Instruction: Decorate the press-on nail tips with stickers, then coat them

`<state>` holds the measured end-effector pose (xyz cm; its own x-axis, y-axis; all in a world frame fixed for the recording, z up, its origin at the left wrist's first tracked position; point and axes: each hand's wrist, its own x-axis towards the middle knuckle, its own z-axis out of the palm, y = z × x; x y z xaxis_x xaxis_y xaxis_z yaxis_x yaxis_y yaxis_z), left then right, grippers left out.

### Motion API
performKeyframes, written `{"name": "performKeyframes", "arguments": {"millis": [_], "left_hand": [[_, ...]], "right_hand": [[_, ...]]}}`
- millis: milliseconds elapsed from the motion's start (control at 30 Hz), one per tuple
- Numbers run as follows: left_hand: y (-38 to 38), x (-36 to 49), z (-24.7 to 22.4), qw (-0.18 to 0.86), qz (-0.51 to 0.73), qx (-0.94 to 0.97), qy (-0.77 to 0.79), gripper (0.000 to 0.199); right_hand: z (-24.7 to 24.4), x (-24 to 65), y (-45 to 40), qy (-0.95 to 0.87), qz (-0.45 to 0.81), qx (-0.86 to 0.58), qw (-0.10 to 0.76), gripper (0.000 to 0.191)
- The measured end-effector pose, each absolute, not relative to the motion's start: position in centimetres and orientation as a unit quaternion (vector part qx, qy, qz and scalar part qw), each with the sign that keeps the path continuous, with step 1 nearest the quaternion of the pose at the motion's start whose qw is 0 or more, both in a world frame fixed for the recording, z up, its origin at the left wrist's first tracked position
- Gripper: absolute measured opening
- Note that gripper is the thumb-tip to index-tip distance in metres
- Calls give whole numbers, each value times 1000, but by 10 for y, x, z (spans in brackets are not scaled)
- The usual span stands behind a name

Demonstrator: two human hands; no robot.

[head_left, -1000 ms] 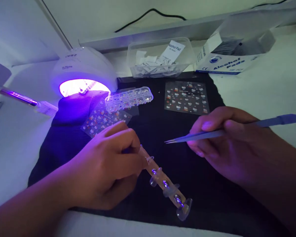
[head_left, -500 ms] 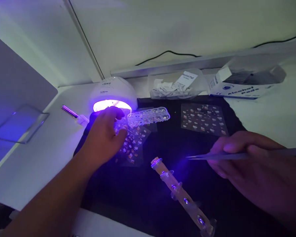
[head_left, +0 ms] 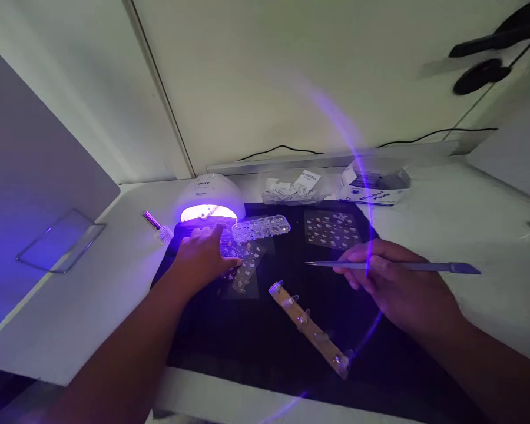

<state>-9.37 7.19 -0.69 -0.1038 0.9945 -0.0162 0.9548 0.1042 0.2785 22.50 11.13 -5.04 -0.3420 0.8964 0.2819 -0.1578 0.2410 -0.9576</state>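
Observation:
With fingers and thumb apart, my left hand [head_left: 203, 256] is at the patterned clear sticker sheet [head_left: 249, 268], just in front of the white nail lamp [head_left: 212, 187]. Purple light glows from the lamp's opening, where something small shows. My right hand [head_left: 384, 277] grips a pair of tweezers [head_left: 428, 267] with the tips pointing left, over the black mat [head_left: 229, 341]. Between my hands and nearer to me lies a tan strip [head_left: 312, 334] with several clear nail tips set along it. A clear compartment case [head_left: 261, 227] of small decorations sits beyond my left thumb.
Another sticker sheet [head_left: 331, 229] lies at the mat's back right. Along the wall stand a clear bin [head_left: 269, 199] of alcohol pad packets and an open alcohol pad box [head_left: 375, 194]. A shiny-capped bottle [head_left: 156, 225] lies left of the lamp. Black cables run along the wall.
The view has tilted up and widened, so things sit smaller. My left hand's fingers have spread, with the thumb now over the sticker sheet. The tweezers stay in my right hand.

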Motion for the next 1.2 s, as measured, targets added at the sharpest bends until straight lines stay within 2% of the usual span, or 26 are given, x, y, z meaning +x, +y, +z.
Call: {"name": "performKeyframes", "arguments": {"millis": [167, 233, 433, 633, 800, 1000, 1200], "left_hand": [[80, -100, -10, 194, 180, 669, 694, 40], [82, -102, -10, 248, 222, 671, 663, 34], [71, -107, 3, 371, 381, 658, 533, 44], [56, -92, 6, 457, 483, 614, 426, 43], [46, -72, 1, 524, 480, 594, 377, 46], [38, -61, -7, 566, 464, 574, 367, 47], [34, -64, -8, 578, 449, 593, 335, 73]], "right_hand": [[-15, 222, 96, -628, 529, -232, 522, 17], [2, 217, 88, -625, 517, -220, 541, 15], [17, 197, 82, -645, 510, -153, 548, 14], [7, 190, 73, -671, 527, -96, 513, 20], [4, 190, 56, -682, 538, -82, 489, 22], [-6, 191, 52, -684, 519, -75, 506, 22], [-8, 192, 53, -692, 512, -85, 502, 22]]}}
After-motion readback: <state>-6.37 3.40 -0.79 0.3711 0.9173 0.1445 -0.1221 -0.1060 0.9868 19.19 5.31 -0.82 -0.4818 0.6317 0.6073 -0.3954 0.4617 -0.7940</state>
